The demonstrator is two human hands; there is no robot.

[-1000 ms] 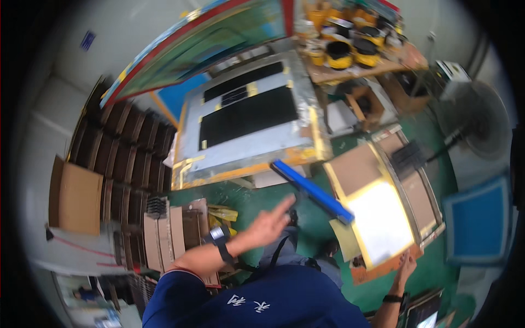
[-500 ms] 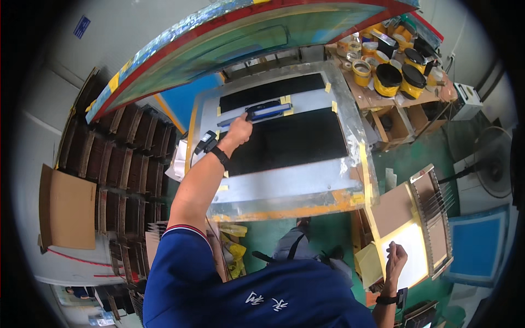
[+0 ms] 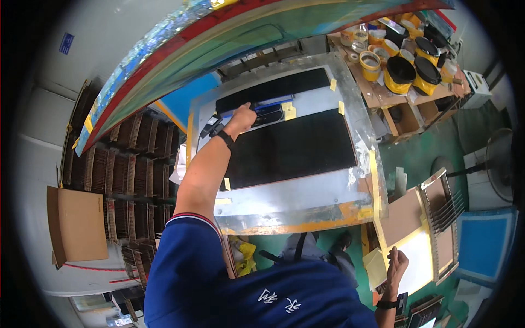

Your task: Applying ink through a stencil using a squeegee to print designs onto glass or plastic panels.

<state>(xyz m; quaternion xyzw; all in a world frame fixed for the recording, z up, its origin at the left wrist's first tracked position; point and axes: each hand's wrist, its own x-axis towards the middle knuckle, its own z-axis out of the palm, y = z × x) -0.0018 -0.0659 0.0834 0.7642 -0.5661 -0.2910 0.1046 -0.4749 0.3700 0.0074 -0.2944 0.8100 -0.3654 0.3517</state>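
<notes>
My left hand (image 3: 241, 118) is closed on a long blue bar-shaped tool (image 3: 280, 100) with a pale strip. The bar lies along the near edge of a narrow black panel (image 3: 273, 87) on a white worktable (image 3: 284, 178). Its grip is hidden under my fingers. Just nearer to me, beside that hand, is a small black piece (image 3: 269, 115). A larger black panel (image 3: 292, 145) covers the middle of the table. Off to the right, my right hand (image 3: 397, 265) hangs with loosely curled, parted fingers and nothing visible in them, above a bright white sheet (image 3: 418, 268).
A raised red-edged frame (image 3: 229, 41) arches over the table's far side. Yellow tape pieces (image 3: 289, 111) mark the tabletop. Tubs of ink or paint (image 3: 401, 74) crowd a bench at far right. Slatted racks (image 3: 123, 180) and a cardboard box (image 3: 82, 224) stand left. Right is a fan (image 3: 499, 164).
My left hand has carried the blue bar away from me, from the near side of the small black piece to its far side. The whole view has shifted slightly. My right hand stays curled.
</notes>
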